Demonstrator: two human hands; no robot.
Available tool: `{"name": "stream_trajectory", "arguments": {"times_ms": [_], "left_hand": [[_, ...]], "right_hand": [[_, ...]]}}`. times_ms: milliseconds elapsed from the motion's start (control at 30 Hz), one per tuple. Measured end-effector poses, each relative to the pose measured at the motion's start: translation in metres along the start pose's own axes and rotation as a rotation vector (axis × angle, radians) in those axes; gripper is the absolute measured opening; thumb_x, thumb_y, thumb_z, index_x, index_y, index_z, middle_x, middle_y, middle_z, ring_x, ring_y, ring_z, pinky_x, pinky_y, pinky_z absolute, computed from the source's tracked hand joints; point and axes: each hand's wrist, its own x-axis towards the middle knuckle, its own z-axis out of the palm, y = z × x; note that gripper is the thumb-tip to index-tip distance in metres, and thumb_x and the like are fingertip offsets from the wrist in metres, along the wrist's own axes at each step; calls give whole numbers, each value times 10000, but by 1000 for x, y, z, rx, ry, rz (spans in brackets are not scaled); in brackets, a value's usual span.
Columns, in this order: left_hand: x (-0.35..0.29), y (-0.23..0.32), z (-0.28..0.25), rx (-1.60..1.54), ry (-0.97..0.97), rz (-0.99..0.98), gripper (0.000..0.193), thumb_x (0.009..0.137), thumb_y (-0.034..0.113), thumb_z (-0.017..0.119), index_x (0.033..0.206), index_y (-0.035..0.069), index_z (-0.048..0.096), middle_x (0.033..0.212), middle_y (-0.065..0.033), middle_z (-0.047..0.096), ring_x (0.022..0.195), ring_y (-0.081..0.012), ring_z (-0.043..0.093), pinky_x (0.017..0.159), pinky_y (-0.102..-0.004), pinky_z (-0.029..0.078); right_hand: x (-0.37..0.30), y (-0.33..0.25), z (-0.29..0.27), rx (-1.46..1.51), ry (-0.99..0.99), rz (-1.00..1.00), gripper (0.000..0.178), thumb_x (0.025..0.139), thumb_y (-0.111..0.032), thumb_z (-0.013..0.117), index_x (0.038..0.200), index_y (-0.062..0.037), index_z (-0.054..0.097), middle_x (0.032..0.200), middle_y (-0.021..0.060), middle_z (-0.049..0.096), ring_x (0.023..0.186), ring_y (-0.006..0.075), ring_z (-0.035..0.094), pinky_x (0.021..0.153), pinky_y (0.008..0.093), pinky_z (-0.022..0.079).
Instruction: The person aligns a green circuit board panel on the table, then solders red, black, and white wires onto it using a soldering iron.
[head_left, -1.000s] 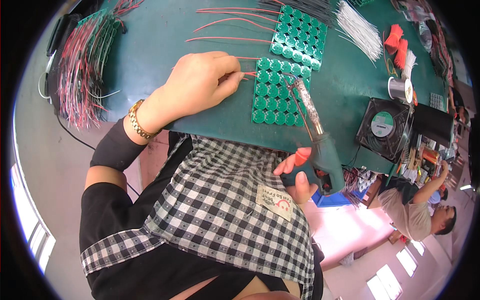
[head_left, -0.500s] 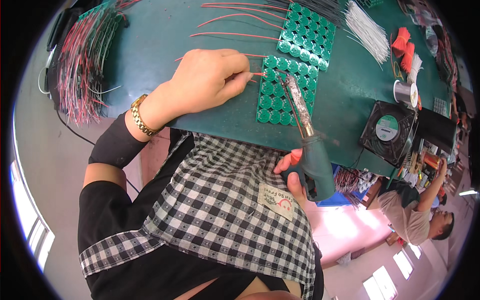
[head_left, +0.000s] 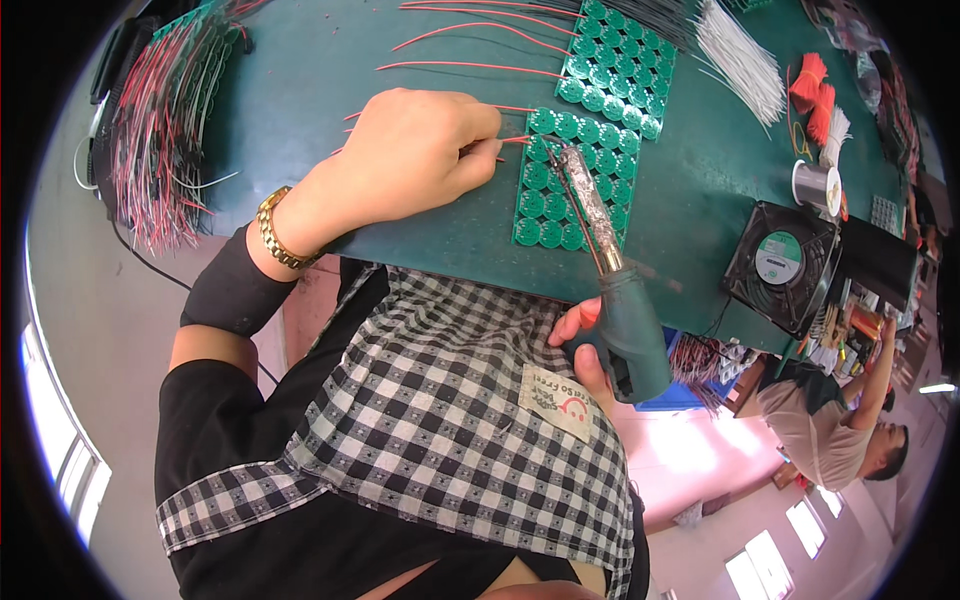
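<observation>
My left hand [head_left: 425, 150] pinches a thin red wire [head_left: 515, 139] between thumb and fingers, its end at the left column of the nearer green circuit board panel [head_left: 545, 205]. That panel is made of several round boards in rows. In my right hand [head_left: 590, 368] is a soldering iron [head_left: 636, 335] with a dark green handle and a worn metal barrel. Its bent tip reaches the panel's upper left pads, close to the wire end; whether it touches cannot be made out. The handle covers part of my right hand.
Red wires [head_left: 470, 67] extend leftward from a second green panel [head_left: 620, 62] farther back. Bundled white wires [head_left: 740, 60], a solder spool [head_left: 817, 187] and a black fan [head_left: 780, 265] stand right. Wired boards [head_left: 165, 140] pile up left. Another person [head_left: 815, 420] works at far right.
My left hand has risen slightly with the red wire. The soldering iron's tip has moved a little to the left and up over the panel.
</observation>
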Motion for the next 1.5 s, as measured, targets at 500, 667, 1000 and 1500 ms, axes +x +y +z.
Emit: {"name": "stream_trajectory", "arguments": {"times_ms": [500, 667, 1000, 1500], "left_hand": [[2, 1, -3, 20, -65, 6, 140, 762, 136, 570, 677, 35, 524, 636, -120, 526, 600, -319, 541, 523, -412, 415], [2, 1, -2, 33, -62, -9, 144, 768, 136, 568, 675, 34, 525, 637, -119, 532, 601, -320, 545, 523, -413, 417], [3, 2, -1, 56, -58, -3, 142, 767, 130, 571, 675, 33, 523, 633, -118, 541, 600, -318, 553, 522, -412, 426], [-1, 0, -3, 32, -42, 32, 162, 793, 157, 583, 723, 18, 538, 647, -121, 554, 600, -330, 551, 523, -410, 424]], "right_hand": [[5, -11, 0, -88, -16, 47, 281, 796, -218, 609, 963, -1, 545, 787, 70, 540, 699, 158, 516, 644, 282, 417], [6, -2, -12, -105, -125, 15, 314, 824, -213, 619, 1024, -6, 493, 832, 104, 547, 754, 187, 545, 698, 315, 440], [4, -6, -15, -56, -117, -71, 440, 865, -157, 599, 1240, -26, 409, 891, 142, 555, 794, 227, 575, 724, 368, 481], [-5, -9, 9, 118, 155, -88, 561, 818, -298, 693, 1224, -3, 443, 870, 118, 540, 782, 212, 537, 721, 356, 458]]}}
